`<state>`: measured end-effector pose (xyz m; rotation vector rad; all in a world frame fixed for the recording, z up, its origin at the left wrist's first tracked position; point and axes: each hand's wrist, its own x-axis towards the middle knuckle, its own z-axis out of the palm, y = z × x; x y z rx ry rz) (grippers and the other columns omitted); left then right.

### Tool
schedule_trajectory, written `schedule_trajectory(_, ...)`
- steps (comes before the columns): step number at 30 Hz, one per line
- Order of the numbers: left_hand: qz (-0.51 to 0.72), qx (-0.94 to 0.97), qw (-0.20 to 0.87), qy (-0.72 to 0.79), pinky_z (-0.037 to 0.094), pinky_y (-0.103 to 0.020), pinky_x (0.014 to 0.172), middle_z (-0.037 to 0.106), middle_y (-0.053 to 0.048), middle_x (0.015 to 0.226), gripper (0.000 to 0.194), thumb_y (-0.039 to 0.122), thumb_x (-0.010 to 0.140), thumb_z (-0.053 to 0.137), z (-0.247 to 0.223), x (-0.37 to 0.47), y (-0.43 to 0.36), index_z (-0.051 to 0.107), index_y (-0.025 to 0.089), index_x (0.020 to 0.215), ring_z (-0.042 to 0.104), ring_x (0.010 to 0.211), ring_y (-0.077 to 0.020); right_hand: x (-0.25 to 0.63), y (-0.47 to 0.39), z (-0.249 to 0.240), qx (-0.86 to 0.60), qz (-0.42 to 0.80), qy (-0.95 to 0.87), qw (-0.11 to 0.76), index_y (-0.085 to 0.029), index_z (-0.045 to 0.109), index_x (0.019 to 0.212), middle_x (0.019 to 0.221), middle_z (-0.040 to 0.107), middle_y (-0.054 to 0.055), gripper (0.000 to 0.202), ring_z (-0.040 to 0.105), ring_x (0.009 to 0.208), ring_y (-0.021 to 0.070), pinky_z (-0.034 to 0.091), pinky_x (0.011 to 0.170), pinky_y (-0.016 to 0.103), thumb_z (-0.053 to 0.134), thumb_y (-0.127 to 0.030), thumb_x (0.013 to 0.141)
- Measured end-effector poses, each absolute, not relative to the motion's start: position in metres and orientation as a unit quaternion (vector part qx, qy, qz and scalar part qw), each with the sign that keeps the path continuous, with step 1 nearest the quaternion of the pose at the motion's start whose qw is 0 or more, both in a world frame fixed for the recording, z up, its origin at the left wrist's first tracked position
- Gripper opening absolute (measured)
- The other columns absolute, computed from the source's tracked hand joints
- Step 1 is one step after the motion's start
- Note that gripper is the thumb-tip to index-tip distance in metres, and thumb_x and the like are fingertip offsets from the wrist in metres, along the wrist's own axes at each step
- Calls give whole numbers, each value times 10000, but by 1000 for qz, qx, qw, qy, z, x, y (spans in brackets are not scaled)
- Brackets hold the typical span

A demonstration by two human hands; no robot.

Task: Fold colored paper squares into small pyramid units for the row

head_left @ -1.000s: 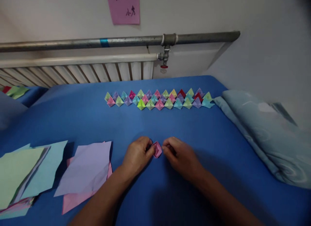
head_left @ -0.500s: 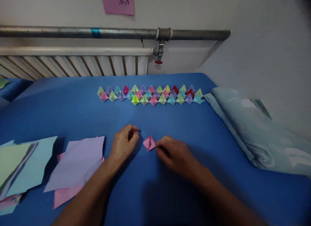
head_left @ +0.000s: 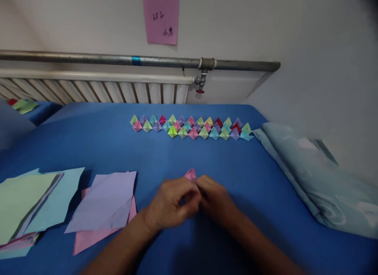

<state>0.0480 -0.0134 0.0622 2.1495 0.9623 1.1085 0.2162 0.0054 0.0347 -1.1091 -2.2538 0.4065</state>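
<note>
A small pink folded paper piece [head_left: 190,173] pokes up between my two hands above the blue surface, its lower part hidden by fingers. My left hand [head_left: 174,201], a little blurred, has its fingers curled and pinched at the near side of the piece. Meeting it from the right, my right hand [head_left: 216,197] is closed with its fingertips on the paper. To the left of my left wrist lies a loose pile with a lavender paper sheet [head_left: 102,200] on top of pink paper [head_left: 88,241].
Rows of folded paper pieces [head_left: 193,133] in many colours stand toward the back of the blue surface [head_left: 112,153]. A paper stack [head_left: 23,204] lies far left. A rolled light-teal cloth [head_left: 313,180] lies at right. Behind are a radiator [head_left: 97,91] and pipe [head_left: 165,62].
Both hands have come together over the pink folded paper, which lay flat between them before. My left hand moved right. The view has tilted up, showing more of the pink wall note.
</note>
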Motion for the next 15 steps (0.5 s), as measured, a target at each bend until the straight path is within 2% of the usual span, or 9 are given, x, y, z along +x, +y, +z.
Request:
schedule_trajectory(2,372,831,294,291,376,-204,517,628,15,613,167,230,852,512,59,62,-27,610,169,731,519,523,-75,216,11,35,-424,130,-829,341,-195,588,780,686,588,8,174,559,632,127,427,578,242,459,-139,882)
schedule_trajectory(4,289,881,273,259,346,-233,487,652,8,619,193,309,835,560,50,78,-37,627,174,713,549,531,-97,210,19,37,-419,119,-820,370,-196,604,794,676,586,1,172,555,625,122,434,599,241,467,-133,877)
schedule_trajectory(8,151,931,254,213,266,-253,423,691,-10,686,276,429,840,573,26,95,-40,653,176,767,593,546,-127,179,47,44,-390,130,-838,359,-185,630,850,745,622,19,161,580,683,121,443,655,229,480,-170,907)
schedule_trajectory(12,114,925,306,195,328,-227,446,710,-25,775,263,382,905,527,13,95,-32,670,167,854,631,612,-137,137,95,45,-404,92,-853,317,-182,636,846,787,629,40,199,586,739,143,437,720,247,455,-187,927)
schedule_trajectory(15,107,902,371,193,468,-232,573,700,-35,877,219,304,940,494,12,93,-30,671,176,937,646,714,-139,114,130,38,-438,84,-852,275,-193,642,853,819,647,40,188,598,774,150,421,727,239,470,-195,926)
